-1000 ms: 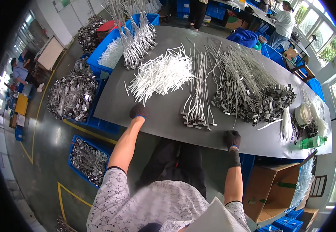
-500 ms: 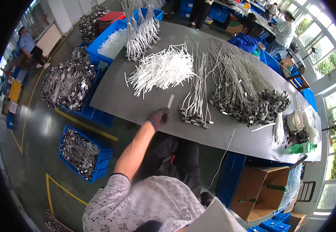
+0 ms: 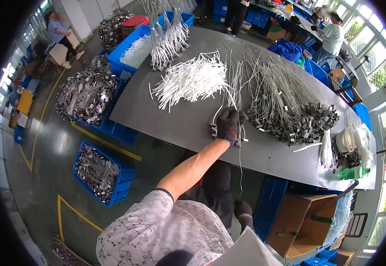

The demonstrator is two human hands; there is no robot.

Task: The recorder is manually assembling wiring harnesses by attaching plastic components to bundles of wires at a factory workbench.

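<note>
My left hand (image 3: 230,124), in a dark knit glove, is over a small bundle of grey-white cables (image 3: 235,80) with dark connectors at their near ends. Its fingers are closed on a thin cable (image 3: 240,166), whose lower length hangs past the table's near edge. A short white stretch of tube or cable shows just above the fingers. Lower down, off the table edge, my gloved right hand (image 3: 242,208) is curled beside the cable's hanging end; what it grips is hidden. Left of the bundle lies a heap of short white tubes (image 3: 191,82).
A large pile of cables with black connectors (image 3: 290,106) covers the grey table's (image 3: 135,104) right part. A green bottle (image 3: 355,173) lies at the right end. Blue crates (image 3: 124,177) of cables stand on the floor at left; a cardboard box (image 3: 286,217) is below right. Other people work farther off.
My left hand has moved right, from beside a short white strip onto the cable bundle. That strip no longer shows on the table. My right hand shows more. The thin cable has shifted left.
</note>
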